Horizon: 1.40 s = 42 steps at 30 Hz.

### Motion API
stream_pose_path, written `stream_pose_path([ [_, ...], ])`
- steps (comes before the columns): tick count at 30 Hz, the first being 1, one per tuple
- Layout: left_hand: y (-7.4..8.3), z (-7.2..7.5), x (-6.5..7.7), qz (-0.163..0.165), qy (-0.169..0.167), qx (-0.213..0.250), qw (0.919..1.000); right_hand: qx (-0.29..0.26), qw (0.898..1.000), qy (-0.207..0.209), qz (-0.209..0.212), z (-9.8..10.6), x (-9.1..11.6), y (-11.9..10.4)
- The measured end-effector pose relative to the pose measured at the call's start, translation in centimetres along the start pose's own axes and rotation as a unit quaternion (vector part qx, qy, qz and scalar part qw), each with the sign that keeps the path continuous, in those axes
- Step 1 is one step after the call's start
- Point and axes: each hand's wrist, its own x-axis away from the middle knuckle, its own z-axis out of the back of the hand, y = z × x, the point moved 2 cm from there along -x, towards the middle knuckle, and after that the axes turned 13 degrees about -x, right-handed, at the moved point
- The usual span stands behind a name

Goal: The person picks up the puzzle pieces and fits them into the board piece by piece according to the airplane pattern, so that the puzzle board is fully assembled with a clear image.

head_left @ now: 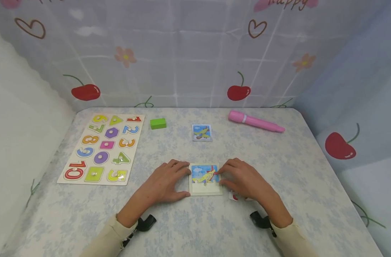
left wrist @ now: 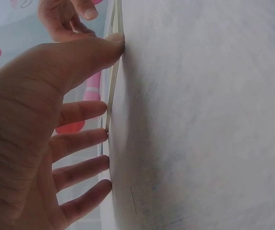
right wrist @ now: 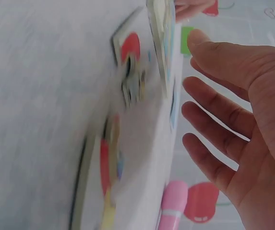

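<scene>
The left hand [head_left: 164,181] and right hand [head_left: 247,180] are being held apart, fingers unclenched, on either side of the puzzle board [head_left: 206,189] on the table [head_left: 195,228]. The board's left edge is being touched by left thumb and fingers; whether its right side is being touched cannot be told. Loose pieces [head_left: 233,196] are being partly covered by the right hand.

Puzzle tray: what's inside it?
Airplane puzzle pieces lie in the upper part of the tray; its bare base shows below. The base beneath the pieces is covered.
</scene>
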Motion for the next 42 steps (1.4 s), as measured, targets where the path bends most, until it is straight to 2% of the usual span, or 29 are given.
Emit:
stream_pose_path([
  [11, -0.1, 0.3, 0.1, 0.003, 0.005, -0.002, 1.0000, 0.005, 0.999, 0.010, -0.049, 1.0, 2.9, 0.8],
  [22, -0.1, 0.3, 0.1, 0.002, 0.008, 0.002, 1.0000, -0.003, 0.996, 0.004, -0.091, 0.5, 5.1, 1.0],
  [33, 0.1, 0.0, 0.0, 0.002, 0.006, 0.003, 1.0000, -0.025, 0.996, -0.001, -0.081, -0.5, 6.0, 0.7],
  [42, 0.1, 0.0, 0.1, 0.004, 0.000, 0.006, 1.0000, -0.049, 0.998, -0.013, -0.046, -0.5, 5.8, 0.6],
])
